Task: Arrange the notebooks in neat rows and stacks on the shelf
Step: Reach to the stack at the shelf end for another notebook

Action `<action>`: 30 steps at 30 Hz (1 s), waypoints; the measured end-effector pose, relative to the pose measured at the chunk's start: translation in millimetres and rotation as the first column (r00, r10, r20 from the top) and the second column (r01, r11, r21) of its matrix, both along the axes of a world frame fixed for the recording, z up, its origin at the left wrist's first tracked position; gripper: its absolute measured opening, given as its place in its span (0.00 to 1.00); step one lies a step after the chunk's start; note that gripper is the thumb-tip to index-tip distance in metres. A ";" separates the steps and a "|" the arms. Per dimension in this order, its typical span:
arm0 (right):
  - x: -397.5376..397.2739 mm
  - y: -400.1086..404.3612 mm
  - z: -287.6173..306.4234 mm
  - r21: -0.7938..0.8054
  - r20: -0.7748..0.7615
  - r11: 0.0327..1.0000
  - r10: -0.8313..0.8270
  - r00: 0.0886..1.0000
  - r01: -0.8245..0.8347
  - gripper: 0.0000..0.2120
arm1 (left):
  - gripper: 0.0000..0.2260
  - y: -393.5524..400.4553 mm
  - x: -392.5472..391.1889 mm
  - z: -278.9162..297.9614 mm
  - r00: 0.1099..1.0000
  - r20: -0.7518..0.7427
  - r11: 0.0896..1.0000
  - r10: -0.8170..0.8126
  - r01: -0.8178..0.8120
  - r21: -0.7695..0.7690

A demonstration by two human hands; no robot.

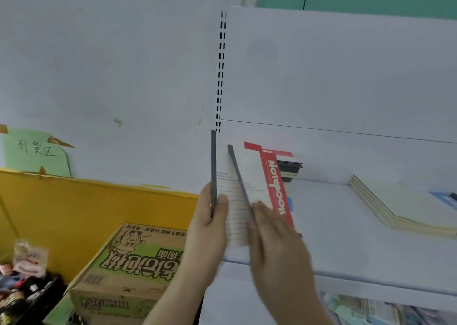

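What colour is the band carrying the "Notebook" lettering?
Red, with white lettering, on the notebook cover; clearest in the head view.

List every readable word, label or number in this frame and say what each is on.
"Notebook", upside down: red notebook cover on the shelf.
"利货区", handwritten: green paper sign on the wall.
Large Chinese lettering, upside down: cardboard box; not reliably readable.
Small white print on the cover's red top band: too blurred.
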State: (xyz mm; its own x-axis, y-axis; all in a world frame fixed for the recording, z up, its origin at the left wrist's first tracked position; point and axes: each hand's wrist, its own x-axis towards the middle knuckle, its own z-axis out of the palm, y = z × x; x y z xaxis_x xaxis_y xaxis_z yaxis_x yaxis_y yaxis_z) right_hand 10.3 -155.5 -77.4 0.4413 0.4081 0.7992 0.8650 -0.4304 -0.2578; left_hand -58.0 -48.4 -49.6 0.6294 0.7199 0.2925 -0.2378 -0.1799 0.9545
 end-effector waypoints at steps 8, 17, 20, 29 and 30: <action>-2.9 -8.2 -22.5 -0.167 -0.053 0.971 0.163 0.985 -0.170 0.26 | 0.14 -6.9 9.8 -7.8 0.998 0.040 0.998 -0.056 0.058 -0.035; 11.4 -80.7 -8.7 -0.165 -0.413 0.976 -0.198 0.889 0.141 0.38 | 0.08 -47.8 32.8 -18.9 0.968 0.039 0.958 -0.249 0.252 -0.140; 18.4 -104.8 -12.3 -0.148 -0.415 0.969 -0.244 0.877 0.200 0.39 | 0.08 -72.0 40.4 -20.7 0.941 0.013 0.935 -0.338 0.337 -0.111; 64.4 -224.3 -12.8 -0.075 -0.329 0.945 -0.325 0.887 0.319 0.34 | 0.08 -176.2 86.2 -2.6 0.816 -0.130 0.826 -0.563 0.560 -0.062; 70.0 -242.6 -13.8 -0.084 -0.331 0.948 -0.316 0.889 0.306 0.35 | 0.07 -193.8 95.9 -3.3 0.851 -0.129 0.859 -0.510 0.512 -0.019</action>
